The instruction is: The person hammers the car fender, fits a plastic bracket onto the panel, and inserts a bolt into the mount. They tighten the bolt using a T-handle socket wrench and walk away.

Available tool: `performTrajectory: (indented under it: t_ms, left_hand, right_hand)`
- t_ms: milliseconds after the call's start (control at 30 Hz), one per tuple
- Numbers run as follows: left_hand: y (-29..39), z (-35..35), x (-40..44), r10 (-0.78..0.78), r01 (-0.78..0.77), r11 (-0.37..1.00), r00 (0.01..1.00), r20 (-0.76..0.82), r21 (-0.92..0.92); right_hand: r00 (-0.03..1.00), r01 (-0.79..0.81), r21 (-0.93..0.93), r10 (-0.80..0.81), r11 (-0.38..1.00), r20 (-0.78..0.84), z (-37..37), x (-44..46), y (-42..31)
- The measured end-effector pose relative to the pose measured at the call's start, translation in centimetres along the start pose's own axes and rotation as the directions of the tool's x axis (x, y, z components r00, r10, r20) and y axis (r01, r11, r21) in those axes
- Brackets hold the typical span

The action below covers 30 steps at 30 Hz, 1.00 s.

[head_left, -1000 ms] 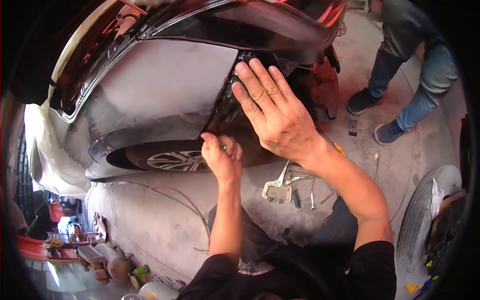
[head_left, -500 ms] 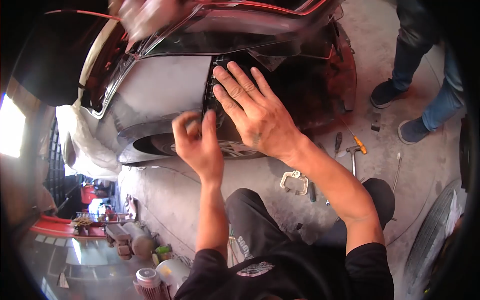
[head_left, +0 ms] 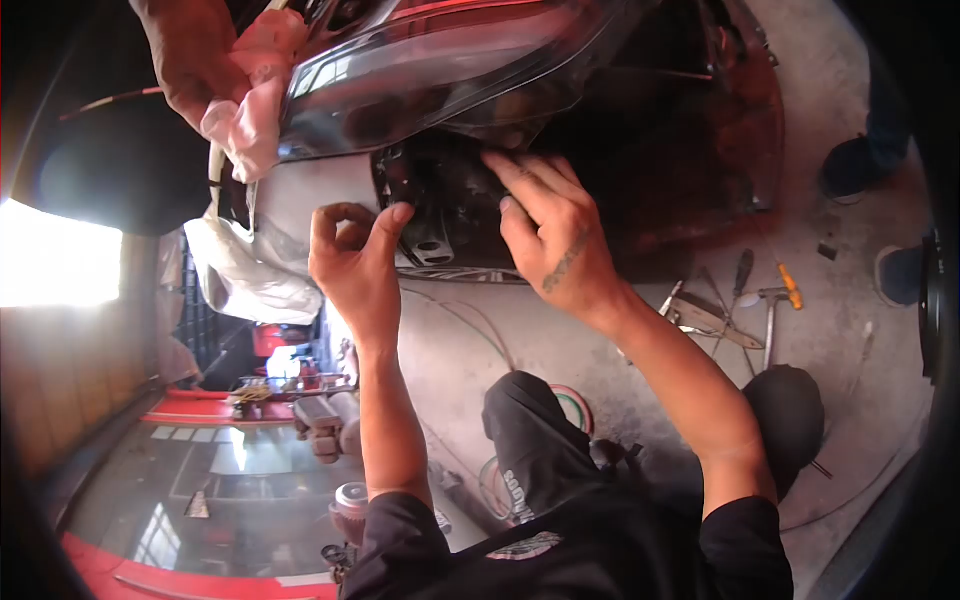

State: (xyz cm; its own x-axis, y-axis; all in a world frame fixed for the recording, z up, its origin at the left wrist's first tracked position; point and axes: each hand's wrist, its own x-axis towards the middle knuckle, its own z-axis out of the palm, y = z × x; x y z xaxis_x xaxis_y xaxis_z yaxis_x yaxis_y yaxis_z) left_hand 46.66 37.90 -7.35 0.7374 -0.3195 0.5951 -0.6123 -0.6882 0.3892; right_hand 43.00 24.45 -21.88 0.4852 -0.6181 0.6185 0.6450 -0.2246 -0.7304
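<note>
My left hand is at the edge of the grey panel, its thumb raised apart from the curled fingers. I make out nothing held in it. My right hand has its fingers stretched out against the dark part of the car, with its thumb apart. Between my hands lies an opening with a metal bracket. At the upper left, another person's hand holds a pinkish-white cloth by the car window.
An orange-handled tool, a dark-handled screwdriver and other metal tools lie on the floor at the right. A person's shoes show at the far right. White sheeting hangs at the left. A red-framed glass surface is lower left.
The view has shifted, and the car's dark side fills more of it. My right fingers now reach down to the car. The other person's hand with the cloth has come in at the upper left.
</note>
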Motion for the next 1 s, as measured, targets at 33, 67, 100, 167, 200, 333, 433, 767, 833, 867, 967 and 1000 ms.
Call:
performTrajectory:
  t_ms: [33, 67, 100, 167, 200, 333, 433, 767, 833, 867, 967, 1000]
  left_hand:
    - [0.0, 0.1, 0.0, 0.021, -0.021, 0.999, 1.000, -0.005, 0.030]
    - [-0.1, 0.1, 0.0, 0.038, -0.038, 0.997, 0.999, -0.011, 0.061]
    - [-0.3, 0.1, -0.1, 0.052, -0.050, 0.994, 0.998, -0.018, 0.092]
    - [-0.3, -0.1, 0.0, 0.011, -0.010, 0.998, 1.000, -0.003, 0.057]
    - [-0.1, -0.2, 0.1, -0.011, 0.012, 0.998, 1.000, -0.005, 0.066]
    - [-0.4, -0.5, 0.1, -0.034, 0.036, 0.995, 0.999, -0.015, 0.093]
    - [-0.5, -0.9, 0.4, -0.007, 0.009, 0.993, 1.000, -0.018, 0.116]
    - [-1.2, -1.0, 0.1, -0.008, 0.008, 0.999, 1.000, -0.010, 0.050]
    - [-1.1, -0.9, 0.1, 0.024, -0.024, 0.996, 1.000, 0.003, 0.086]
    - [-0.6, -0.5, 0.1, -0.014, 0.015, 1.000, 1.000, -0.002, 0.016]
    - [-1.3, -1.2, 0.6, 0.056, -0.058, 0.997, 0.997, 0.059, 0.041]
    - [-1.5, -1.4, 0.7, 0.070, -0.073, 0.996, 0.995, 0.066, 0.044]
  right_hand:
    - [1.000, 0.006, -0.002, -0.006, 1.000, -0.018, 0.1, 0.2, 0.3]
    - [0.999, 0.012, -0.004, -0.012, 1.000, -0.030, 0.4, 0.3, 0.3]
    - [0.999, 0.016, -0.005, -0.017, 1.000, -0.039, 0.8, 0.1, 0.4]
    - [0.998, -0.007, 0.096, 0.013, 0.995, -0.064, 1.6, -0.2, 0.9]
    - [0.996, 0.015, 0.122, -0.004, 0.992, -0.089, 1.9, -0.3, 1.2]
    - [0.991, 0.048, 0.192, -0.022, 0.980, -0.136, 2.7, -0.7, 2.2]
    - [0.987, 0.058, 0.190, -0.028, 0.980, -0.159, 2.8, -0.5, 2.5]
    - [0.992, 0.046, 0.193, -0.023, 0.980, -0.122, 3.1, -0.6, 3.2]
    - [0.994, 0.034, 0.188, -0.014, 0.982, -0.104, 2.8, -0.6, 3.0]
    - [0.995, 0.033, 0.194, -0.013, 0.980, -0.104, 2.8, -0.6, 3.0]
    - [0.995, 0.040, 0.210, -0.021, 0.977, -0.094, 3.0, -0.7, 3.1]
    - [0.996, 0.043, 0.210, -0.026, 0.977, -0.085, 2.8, -0.7, 3.1]
